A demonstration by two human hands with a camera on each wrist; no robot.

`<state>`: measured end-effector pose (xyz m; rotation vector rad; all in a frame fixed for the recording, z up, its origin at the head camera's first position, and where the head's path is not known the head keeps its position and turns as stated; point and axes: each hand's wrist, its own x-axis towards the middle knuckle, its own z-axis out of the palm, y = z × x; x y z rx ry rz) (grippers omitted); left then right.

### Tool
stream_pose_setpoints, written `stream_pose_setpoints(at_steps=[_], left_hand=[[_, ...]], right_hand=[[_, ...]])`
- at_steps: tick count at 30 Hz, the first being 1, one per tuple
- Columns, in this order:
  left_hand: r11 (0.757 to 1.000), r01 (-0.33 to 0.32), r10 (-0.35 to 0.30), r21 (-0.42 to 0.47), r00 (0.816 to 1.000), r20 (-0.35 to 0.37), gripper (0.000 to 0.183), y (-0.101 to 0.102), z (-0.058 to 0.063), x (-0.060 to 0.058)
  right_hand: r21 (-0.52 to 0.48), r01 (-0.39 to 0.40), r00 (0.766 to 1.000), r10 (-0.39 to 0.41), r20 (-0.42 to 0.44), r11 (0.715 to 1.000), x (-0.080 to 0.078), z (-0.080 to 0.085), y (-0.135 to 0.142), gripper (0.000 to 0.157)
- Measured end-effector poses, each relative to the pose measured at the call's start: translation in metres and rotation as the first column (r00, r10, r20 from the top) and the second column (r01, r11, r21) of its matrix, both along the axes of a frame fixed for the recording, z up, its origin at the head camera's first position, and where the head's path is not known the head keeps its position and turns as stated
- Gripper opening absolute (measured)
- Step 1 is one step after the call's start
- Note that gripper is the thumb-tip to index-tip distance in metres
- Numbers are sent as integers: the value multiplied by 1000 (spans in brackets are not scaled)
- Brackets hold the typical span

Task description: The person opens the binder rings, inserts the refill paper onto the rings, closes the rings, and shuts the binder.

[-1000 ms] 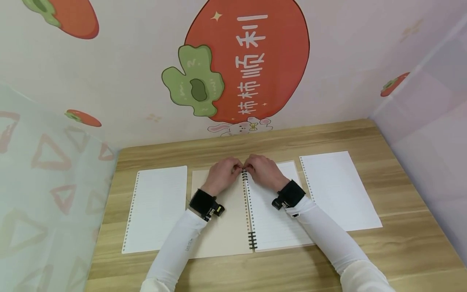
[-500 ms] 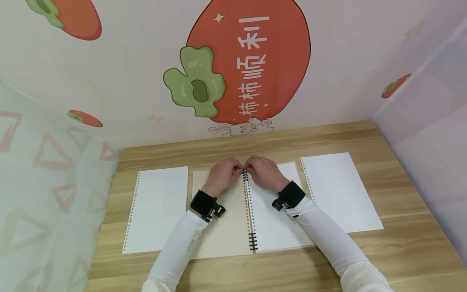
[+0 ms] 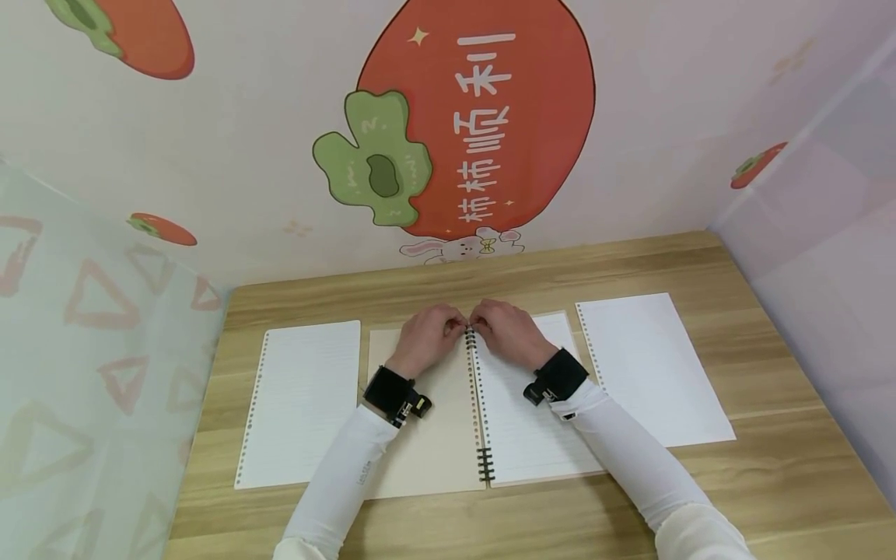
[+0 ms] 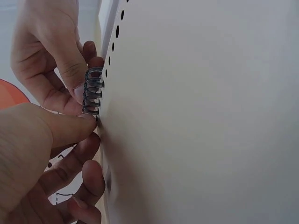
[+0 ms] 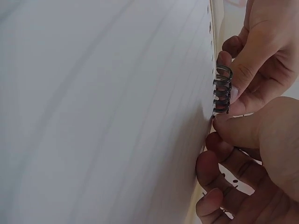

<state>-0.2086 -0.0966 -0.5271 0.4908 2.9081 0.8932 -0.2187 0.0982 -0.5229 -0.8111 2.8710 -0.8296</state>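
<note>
An opened notebook lies on the table, a beige cover [image 3: 427,435] on its left side and a lined white page [image 3: 532,435] on its right. Short black binding rings join the holes near both ends of the spine. At the far end, my left hand [image 3: 428,338] and right hand [image 3: 509,333] meet over the upper binding rings [image 3: 470,339], thumbs and fingers pinching around them. Both wrist views show these rings [image 4: 93,93] close up, with fingertips on either side. The lower binding rings [image 3: 485,464] sit untouched at the near end.
A loose punched lined sheet [image 3: 301,404] lies left of the notebook. Another punched sheet [image 3: 651,365] lies to its right, partly under the right forearm. Printed walls rise behind and beside the wooden table [image 3: 532,529].
Both hands stay at the upper rings with hardly any visible movement. The head view shifts very slightly.
</note>
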Motion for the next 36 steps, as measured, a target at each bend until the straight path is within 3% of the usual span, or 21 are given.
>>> stream_pose_setpoints(at_steps=[22, 36], left_hand=[[1000, -4, 4, 30, 1000, 6, 8, 0, 11, 10], [998, 60, -60, 18, 998, 2, 4, 5, 7, 26]], right_hand=[[-54, 6, 999, -5, 32, 999, 5, 4, 5, 12], [-21, -6, 999, 7, 34, 1000, 20, 6, 8, 9]])
